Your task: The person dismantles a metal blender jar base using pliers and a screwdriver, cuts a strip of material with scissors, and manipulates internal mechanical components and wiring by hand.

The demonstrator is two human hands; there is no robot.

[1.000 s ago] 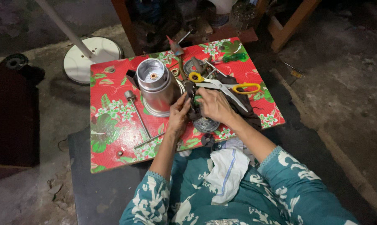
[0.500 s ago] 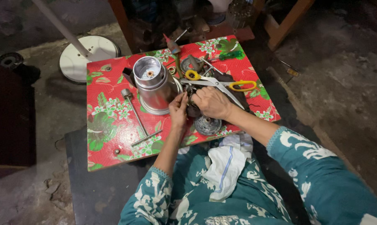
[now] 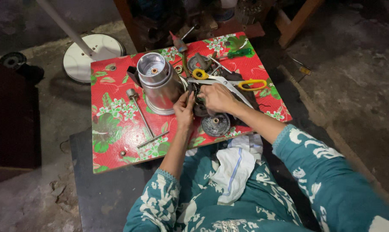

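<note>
Left hand: left hand [image 3: 185, 111] rests fingers-up at the edge of a dark machine part [image 3: 199, 99], thumb and fingertips pinched narrowly on it.
Right hand: right hand [image 3: 218, 97] is curled over the same part from the other side; whether it grips something small underneath cannot be told.
Between the hands: the dark part sits on the red floral tabletop [image 3: 113, 129], mostly hidden by both hands.
Beyond the left hand: a silver metal jar [image 3: 159, 83] stands upright, touching or just beside the left fingertips.
Beyond the right hand: yellow-handled scissors [image 3: 229, 81] lie just above the knuckles, blades pointing past the wrist.
Nearer the body than the hands: a round dark disc [image 3: 216, 124] lies flat near the table edge.
Further left of the left hand: a long metal rod tool [image 3: 141, 118] lies flat.
Risk: judging by the crowding, a slip of either hand could knock the jar over, push the disc off the edge, or bring knuckles against the scissor blades.
</note>
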